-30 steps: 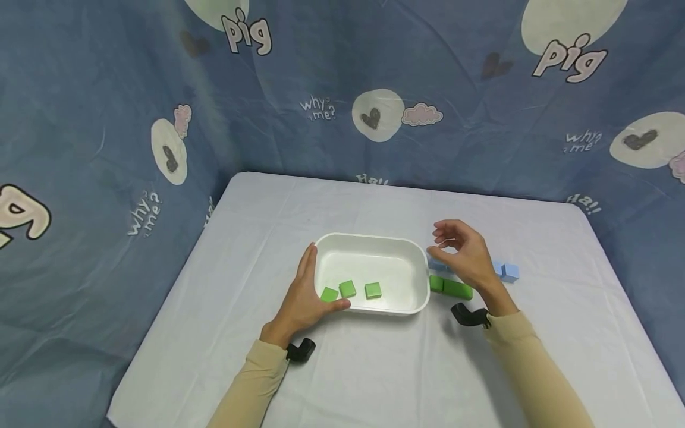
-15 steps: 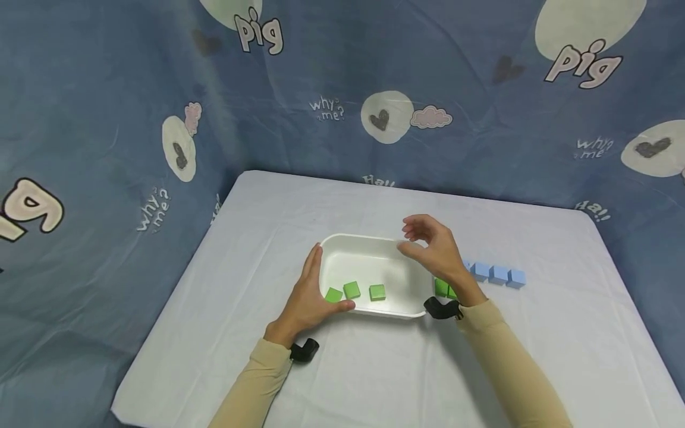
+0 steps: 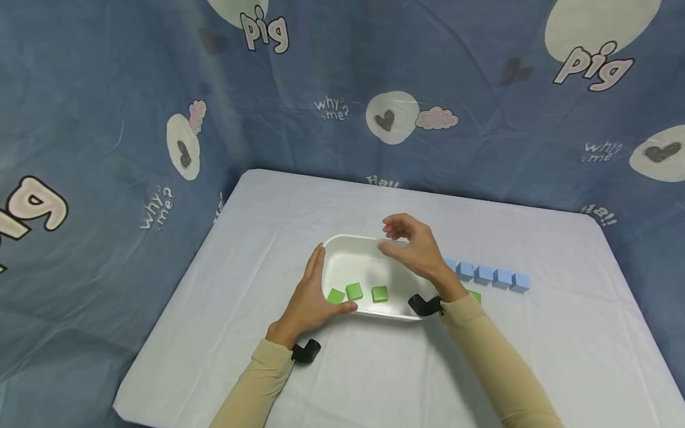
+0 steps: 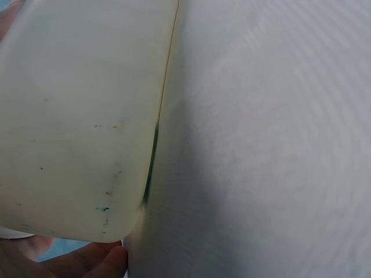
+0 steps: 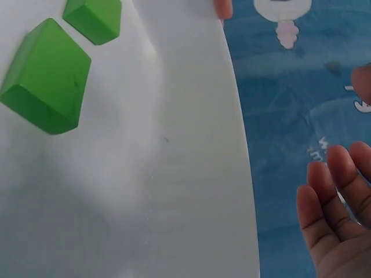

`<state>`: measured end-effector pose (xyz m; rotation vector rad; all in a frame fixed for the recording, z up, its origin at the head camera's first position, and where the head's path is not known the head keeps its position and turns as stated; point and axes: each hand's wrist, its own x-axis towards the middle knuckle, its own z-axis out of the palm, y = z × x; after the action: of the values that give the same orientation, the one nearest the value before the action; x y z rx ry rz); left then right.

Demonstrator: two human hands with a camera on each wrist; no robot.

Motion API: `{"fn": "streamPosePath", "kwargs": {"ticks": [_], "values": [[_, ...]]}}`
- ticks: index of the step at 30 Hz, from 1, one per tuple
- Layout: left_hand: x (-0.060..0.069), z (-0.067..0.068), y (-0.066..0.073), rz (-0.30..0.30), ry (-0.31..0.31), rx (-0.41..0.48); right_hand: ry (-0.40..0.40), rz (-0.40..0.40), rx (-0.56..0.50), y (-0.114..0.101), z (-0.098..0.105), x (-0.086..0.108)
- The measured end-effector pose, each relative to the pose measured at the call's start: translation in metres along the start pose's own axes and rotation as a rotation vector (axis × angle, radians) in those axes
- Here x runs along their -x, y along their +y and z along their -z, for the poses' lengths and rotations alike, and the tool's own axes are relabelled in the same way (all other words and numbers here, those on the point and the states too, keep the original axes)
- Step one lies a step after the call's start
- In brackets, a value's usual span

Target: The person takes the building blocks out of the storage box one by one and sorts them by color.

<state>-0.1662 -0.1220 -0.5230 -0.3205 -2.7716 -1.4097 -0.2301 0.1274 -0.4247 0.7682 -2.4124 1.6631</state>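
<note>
In the head view, the left hand (image 3: 307, 303) grips the left end of a white tray (image 3: 396, 314), thumb over the near rim and fingers along the side. Three green cubes lie inside; one (image 3: 380, 293) sits apart from the other two. The left wrist view is largely filled by the tray's outer wall (image 4: 75, 116). Above the tray's right part hovers the right hand (image 3: 414, 246), fingers loosely bent, thumb apart, nothing between them. Its separated fingers also show in the right wrist view, beyond the tray wall (image 5: 197, 150), with a green cube (image 5: 49, 78) inside.
Right of the tray runs a row of several blue cubes (image 3: 502, 278), its left end partly behind the right hand. A green block (image 3: 475, 295) shows beside the right wrist, mostly covered. White cloth (image 3: 562, 345) covers the table; a blue patterned curtain (image 3: 321, 148) hangs behind.
The right hand has moved left, from over the blue and green blocks to above the tray. More blue cubes are uncovered, while the green ones outside are more hidden. The left hand keeps its grip.
</note>
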Motion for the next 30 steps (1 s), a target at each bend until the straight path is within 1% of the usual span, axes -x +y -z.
{"fn": "streamPosePath", "kwargs": {"ticks": [5, 9, 13, 16, 20, 24, 28, 30], "values": [[0.0, 0.0, 0.0, 0.005, -0.002, 0.01, -0.016, 0.0, 0.001, 0.001, -0.005, -0.004], [0.0, 0.0, 0.001, 0.01, -0.005, 0.01, -0.069, -0.031, 0.002, 0.004, -0.009, -0.005], [0.001, 0.0, 0.001, 0.007, -0.001, 0.01, -0.133, -0.077, -0.001, 0.031, -0.015, -0.006], [0.001, -0.001, 0.001, 0.009, -0.001, 0.013, -0.164, -0.101, -0.015, 0.052, -0.018, -0.006], [0.001, -0.001, 0.001, 0.012, -0.002, 0.01, -0.2, -0.115, -0.034, 0.056, -0.016, -0.003], [0.002, -0.001, 0.001, 0.012, -0.008, 0.002, -0.266, -0.13, -0.02, 0.06, -0.014, 0.0], [0.001, -0.001, 0.0, 0.012, -0.005, 0.002, -0.351, -0.141, -0.017, 0.065, -0.013, 0.001], [0.001, -0.001, -0.001, 0.009, -0.003, -0.001, -0.401, -0.15, 0.002, 0.066, -0.013, 0.001]]}}
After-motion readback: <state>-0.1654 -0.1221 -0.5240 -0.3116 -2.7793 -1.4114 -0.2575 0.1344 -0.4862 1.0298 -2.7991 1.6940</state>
